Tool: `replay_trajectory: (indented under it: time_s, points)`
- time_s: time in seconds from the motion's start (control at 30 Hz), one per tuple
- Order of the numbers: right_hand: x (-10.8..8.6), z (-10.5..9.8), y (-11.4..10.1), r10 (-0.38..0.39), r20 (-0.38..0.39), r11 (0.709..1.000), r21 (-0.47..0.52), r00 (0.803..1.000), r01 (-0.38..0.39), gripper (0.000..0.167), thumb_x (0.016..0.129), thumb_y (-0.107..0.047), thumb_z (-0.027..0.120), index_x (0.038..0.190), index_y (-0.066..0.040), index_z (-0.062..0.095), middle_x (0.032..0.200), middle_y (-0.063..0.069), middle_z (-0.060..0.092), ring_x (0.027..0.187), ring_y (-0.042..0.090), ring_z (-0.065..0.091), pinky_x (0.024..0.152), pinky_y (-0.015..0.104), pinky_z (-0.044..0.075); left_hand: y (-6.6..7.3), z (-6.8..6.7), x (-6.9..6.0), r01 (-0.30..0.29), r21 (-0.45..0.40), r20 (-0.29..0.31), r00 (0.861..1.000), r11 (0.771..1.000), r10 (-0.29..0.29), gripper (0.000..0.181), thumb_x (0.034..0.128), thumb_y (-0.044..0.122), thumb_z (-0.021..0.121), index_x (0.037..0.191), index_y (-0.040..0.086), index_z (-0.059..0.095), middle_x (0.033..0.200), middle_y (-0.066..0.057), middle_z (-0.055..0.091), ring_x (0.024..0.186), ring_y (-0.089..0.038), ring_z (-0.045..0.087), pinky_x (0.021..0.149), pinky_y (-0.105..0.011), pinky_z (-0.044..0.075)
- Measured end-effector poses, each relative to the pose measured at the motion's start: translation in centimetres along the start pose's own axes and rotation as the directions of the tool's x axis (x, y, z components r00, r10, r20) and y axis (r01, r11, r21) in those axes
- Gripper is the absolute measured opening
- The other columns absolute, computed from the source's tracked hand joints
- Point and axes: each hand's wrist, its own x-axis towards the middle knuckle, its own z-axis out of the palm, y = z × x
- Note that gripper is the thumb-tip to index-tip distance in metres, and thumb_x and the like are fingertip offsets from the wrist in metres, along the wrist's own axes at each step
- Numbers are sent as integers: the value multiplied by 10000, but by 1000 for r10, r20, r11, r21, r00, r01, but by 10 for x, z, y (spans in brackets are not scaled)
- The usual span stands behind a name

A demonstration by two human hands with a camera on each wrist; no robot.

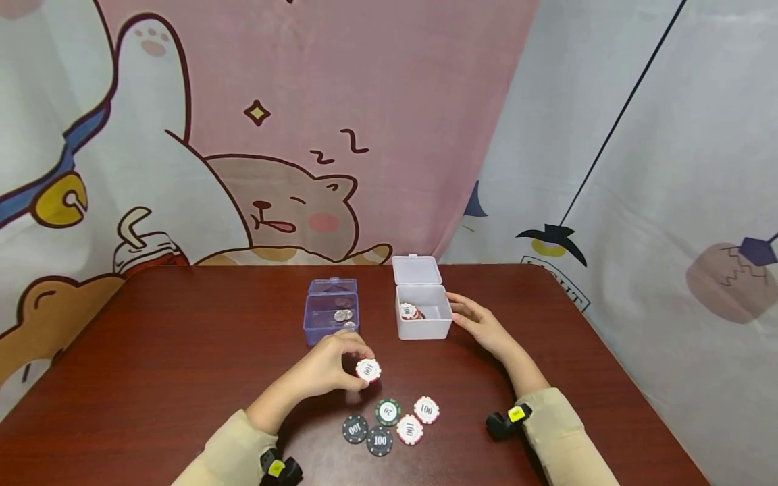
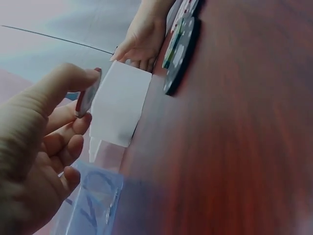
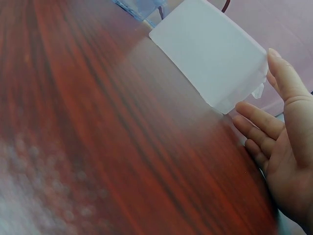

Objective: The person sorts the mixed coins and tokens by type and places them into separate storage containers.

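Observation:
My left hand [image 1: 331, 364] pinches a red-and-white poker chip [image 1: 368, 370] marked 100 between thumb and fingers, above the table in front of the two boxes. In the left wrist view, the pinched chip [image 2: 88, 93] is seen nearly edge-on. My right hand [image 1: 480, 325] rests its fingertips against the right side of the white plastic box [image 1: 425, 330], its fingers fairly straight. That box has its lid [image 1: 417, 271] raised and holds red-and-white chips [image 1: 410, 311] at its left. In front lie two black chips [image 1: 379, 441], a green chip [image 1: 387, 412] and two red-and-white chips [image 1: 427, 410].
Left of the white box stands a translucent blue box [image 1: 316, 324], lid raised, with silver coins [image 1: 343, 315] inside. Both stand on the dark red-brown table [image 1: 213, 351]. A printed curtain [image 1: 413, 121] hangs behind the table's far edge.

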Motion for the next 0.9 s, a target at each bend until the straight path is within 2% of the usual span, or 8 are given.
replay_trajectory:
  time_s: [0.1,0.27,0.33,0.47,0.57,0.7,0.9]
  points:
    - [0,0,2,-3,-8,1000,-3,1000,3,482,975,-106,550,1439,-73,422,1322,226,523,1234,355,468,1001,510,342,2,2,6,-2,-1,-29,1000,1000,2,299,632,142,831,909,168,721,860,144,606,845,-78,531,744,-277,452]
    - [0,1,2,-4,-12,1000,-7,1000,4,477,974,-114,554,1435,-84,431,1317,216,531,1228,346,478,974,361,389,7,4,17,16,5,-76,997,1000,-16,314,628,140,835,922,155,726,871,141,612,863,-97,526,748,-304,450]
    - [0,0,2,-2,-10,1000,-8,1000,2,477,976,-97,545,1438,-75,424,1319,223,527,1229,354,473,967,344,389,9,5,22,23,17,-88,996,1000,-21,320,631,150,838,931,147,727,879,136,613,874,-103,531,756,-329,453]
    - [0,0,-1,0,-3,1000,-2,1000,0,480,975,-51,528,1439,-36,407,1320,258,512,1231,391,461,991,460,363,11,7,33,26,23,-125,992,999,-23,319,640,148,842,938,128,728,874,123,617,887,-104,540,803,-354,442]
    - [-3,2,-13,-1,2,1000,-4,1000,1,481,970,-27,521,1433,2,396,1312,290,502,1225,417,458,991,541,339,12,8,42,24,23,-168,986,999,-20,316,635,137,850,926,115,729,855,110,614,872,-115,526,792,-352,440]
    - [-6,5,-28,2,11,1000,-14,1000,-2,479,967,-11,516,1427,29,388,1305,312,496,1220,431,458,989,564,333,15,8,55,26,57,-213,977,998,-13,315,628,149,856,917,111,735,836,104,608,837,-137,508,732,-334,431]
    - [-8,6,-32,2,7,1000,-11,1000,-2,480,963,-7,522,1424,30,393,1304,317,495,1218,436,456,992,584,316,17,9,74,18,64,-246,969,998,-2,331,611,118,860,914,67,737,834,59,623,822,-156,504,728,-308,417]
